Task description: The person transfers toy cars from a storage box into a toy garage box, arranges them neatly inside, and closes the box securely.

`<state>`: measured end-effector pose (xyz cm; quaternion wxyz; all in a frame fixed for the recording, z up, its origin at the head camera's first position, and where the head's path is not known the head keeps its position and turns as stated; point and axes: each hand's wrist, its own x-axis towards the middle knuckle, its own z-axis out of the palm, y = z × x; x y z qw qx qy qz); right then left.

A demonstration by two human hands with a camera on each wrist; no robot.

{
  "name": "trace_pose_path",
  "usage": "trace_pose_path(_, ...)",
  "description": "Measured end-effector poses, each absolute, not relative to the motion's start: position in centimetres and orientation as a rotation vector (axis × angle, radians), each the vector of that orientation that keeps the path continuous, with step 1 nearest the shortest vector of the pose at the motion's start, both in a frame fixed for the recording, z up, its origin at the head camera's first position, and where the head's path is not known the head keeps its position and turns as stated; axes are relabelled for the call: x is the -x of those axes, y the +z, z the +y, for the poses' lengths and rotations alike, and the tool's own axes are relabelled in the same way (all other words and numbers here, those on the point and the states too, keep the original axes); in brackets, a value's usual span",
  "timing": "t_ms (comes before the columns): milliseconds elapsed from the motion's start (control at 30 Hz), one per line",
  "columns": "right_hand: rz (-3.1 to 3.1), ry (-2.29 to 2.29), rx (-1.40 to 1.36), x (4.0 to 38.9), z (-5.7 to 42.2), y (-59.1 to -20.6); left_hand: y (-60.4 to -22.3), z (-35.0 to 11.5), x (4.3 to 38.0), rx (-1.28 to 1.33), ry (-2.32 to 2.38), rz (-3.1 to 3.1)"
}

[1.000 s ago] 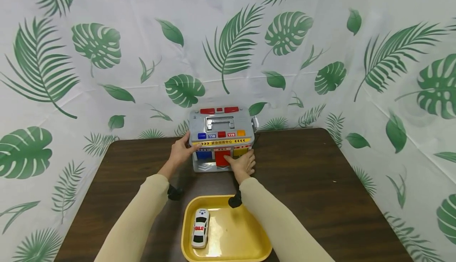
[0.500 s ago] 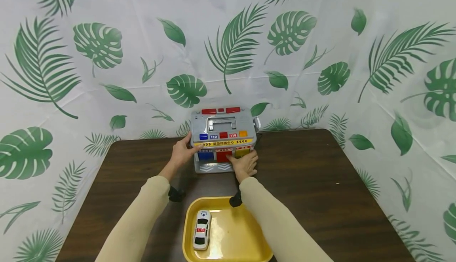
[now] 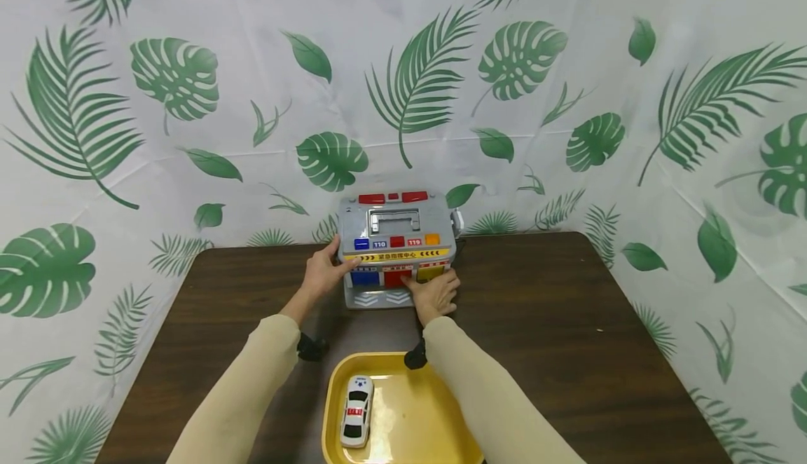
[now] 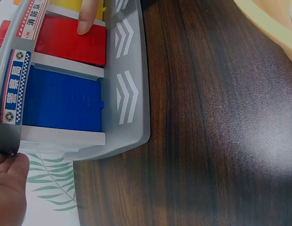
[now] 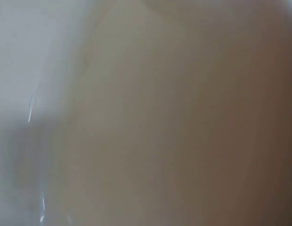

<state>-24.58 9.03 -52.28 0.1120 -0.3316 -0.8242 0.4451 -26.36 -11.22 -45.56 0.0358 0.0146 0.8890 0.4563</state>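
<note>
A grey toy emergency station [image 3: 353, 222] with a carry handle stands against the back cloth. My left hand [image 3: 320, 273] holds its left end, thumb on the yellow front band and fingers at the side. My right hand [image 3: 435, 294] is at the right front, its thumb touching the red garage door [image 4: 70, 40] and its other fingers spread toward the right. The red door lies flush in its frame beside the blue door [image 4: 63, 99]; the yellow door [image 3: 431, 272] is partly covered by the right hand. The right wrist view is a blur.
In front of the station a yellow tray [image 3: 333, 408] holds a white toy police car [image 3: 356, 411]. The dark wooden table [image 3: 536, 324] spreads to both sides. A leaf-print cloth [image 3: 252, 64] hangs behind.
The red door, which stuck out at its lower edge a second ago, has swung in flush, with the right thumb on it. The left hand keeps its place.
</note>
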Motion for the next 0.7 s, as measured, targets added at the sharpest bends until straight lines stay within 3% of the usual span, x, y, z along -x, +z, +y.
trace_pose_path(700, -2.427, 1.154, 1.098, 25.59, 8.43, -52.43, -45.55, -11.38, 26.41, -0.089, 1.389, 2.761)
